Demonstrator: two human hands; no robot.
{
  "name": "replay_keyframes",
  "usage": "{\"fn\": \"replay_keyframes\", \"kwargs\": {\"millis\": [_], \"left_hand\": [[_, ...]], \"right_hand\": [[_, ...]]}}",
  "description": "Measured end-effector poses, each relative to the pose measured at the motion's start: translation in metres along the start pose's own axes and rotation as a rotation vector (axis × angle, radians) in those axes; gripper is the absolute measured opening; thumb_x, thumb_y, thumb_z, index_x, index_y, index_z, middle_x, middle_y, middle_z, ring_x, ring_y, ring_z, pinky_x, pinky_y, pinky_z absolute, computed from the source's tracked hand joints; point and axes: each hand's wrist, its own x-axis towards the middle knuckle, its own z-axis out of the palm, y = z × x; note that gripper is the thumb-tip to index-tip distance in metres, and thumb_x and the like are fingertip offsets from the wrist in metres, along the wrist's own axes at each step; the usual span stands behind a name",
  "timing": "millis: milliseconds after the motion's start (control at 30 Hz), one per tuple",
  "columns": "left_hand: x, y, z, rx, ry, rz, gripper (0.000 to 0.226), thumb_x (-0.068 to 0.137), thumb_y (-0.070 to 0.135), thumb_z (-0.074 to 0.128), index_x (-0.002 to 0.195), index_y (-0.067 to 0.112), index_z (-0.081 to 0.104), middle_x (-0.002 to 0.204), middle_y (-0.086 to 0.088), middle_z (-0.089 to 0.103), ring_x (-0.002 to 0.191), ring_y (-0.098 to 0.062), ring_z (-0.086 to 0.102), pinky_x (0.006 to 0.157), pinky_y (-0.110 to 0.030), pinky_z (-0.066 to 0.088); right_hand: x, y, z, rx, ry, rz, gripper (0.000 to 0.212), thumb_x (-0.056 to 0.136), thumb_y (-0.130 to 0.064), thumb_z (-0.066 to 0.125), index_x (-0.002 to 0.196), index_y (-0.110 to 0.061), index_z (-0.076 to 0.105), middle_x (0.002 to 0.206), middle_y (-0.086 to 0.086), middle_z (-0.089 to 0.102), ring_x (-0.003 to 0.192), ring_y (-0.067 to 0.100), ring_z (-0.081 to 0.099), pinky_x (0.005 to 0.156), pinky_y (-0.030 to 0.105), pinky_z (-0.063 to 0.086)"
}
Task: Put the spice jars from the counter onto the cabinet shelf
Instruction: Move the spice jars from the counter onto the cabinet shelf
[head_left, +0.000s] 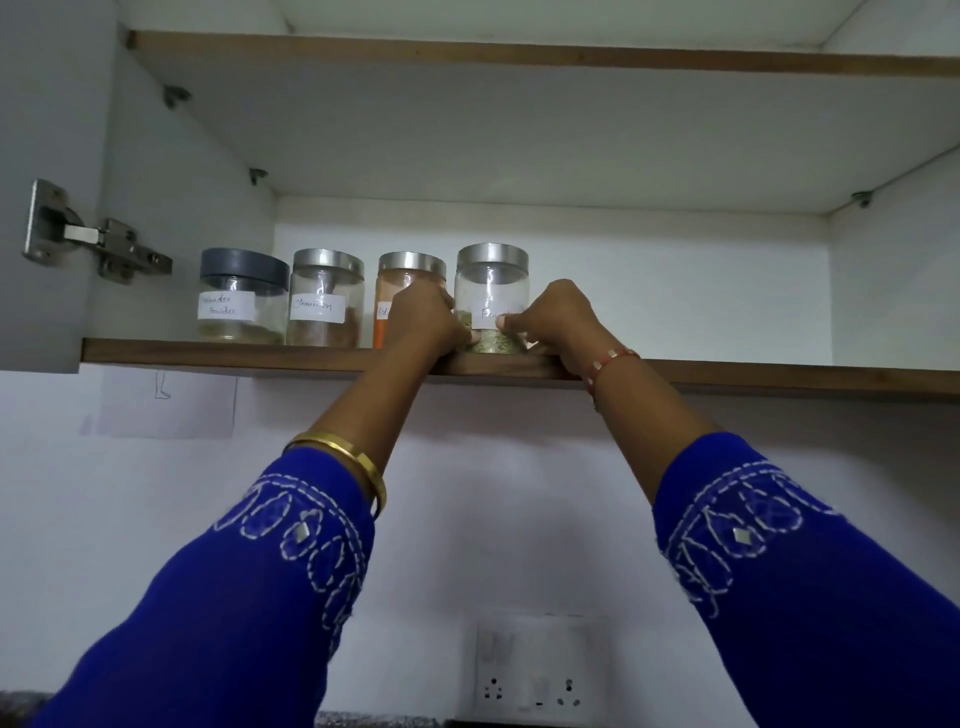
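On cabinet shelf (208, 349) front edge, upright fennel jar (491, 299) pinched between left hand (423, 322) and right hand (558, 322) fingers, beside chilli jar (410, 280).

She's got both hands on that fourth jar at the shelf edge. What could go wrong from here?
1. The held jar sits right at the front lip of the shelf; letting go early might tip it off.
2. The left hand is squeezed against the orange jar, so pulling out could knock it.
3. The right hand covers the label, so whether it faces front is unclear.
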Motion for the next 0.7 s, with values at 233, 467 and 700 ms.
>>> {"fn": "replay_keyframes", "kwargs": {"millis": [233, 467, 700], "left_hand": [[0.0, -0.001, 0.0, 0.068, -0.075, -0.008, 0.008, 0.082, 0.006, 0.061, 0.076, 0.011, 0.06, 0.075, 0.004, 0.048, 0.099, -0.023, 0.052, 0.07, -0.019, 0.037], [-0.002, 0.003, 0.0, 0.178, -0.109, 0.02, 0.036, 0.087, 0.0, 0.046, 0.121, -0.001, 0.057, 0.129, -0.02, 0.056, 0.119, -0.031, 0.051, 0.097, -0.032, 0.042], [-0.036, -0.002, 0.01, 0.073, 0.167, 0.195, 0.047, 0.082, -0.006, 0.051, 0.127, 0.007, 0.054, 0.128, -0.013, 0.059, 0.119, -0.025, 0.054, 0.099, -0.028, 0.041]], "right_hand": [[0.004, 0.003, 0.008, -0.194, 0.081, -0.042, 0.031, 0.079, -0.013, 0.069, 0.066, -0.01, 0.042, 0.07, 0.001, 0.046, 0.081, 0.019, 0.048, 0.045, 0.016, 0.024], [0.004, 0.005, 0.006, -0.11, 0.111, -0.057, 0.007, 0.083, -0.003, 0.055, 0.081, 0.003, 0.059, 0.078, 0.01, 0.057, 0.08, 0.026, 0.055, 0.047, 0.02, 0.033], [-0.05, 0.001, -0.005, 0.092, 0.345, -0.228, 0.024, 0.087, 0.002, 0.047, 0.1, 0.002, 0.068, 0.103, 0.014, 0.069, 0.095, 0.022, 0.063, 0.07, 0.011, 0.037]]}}
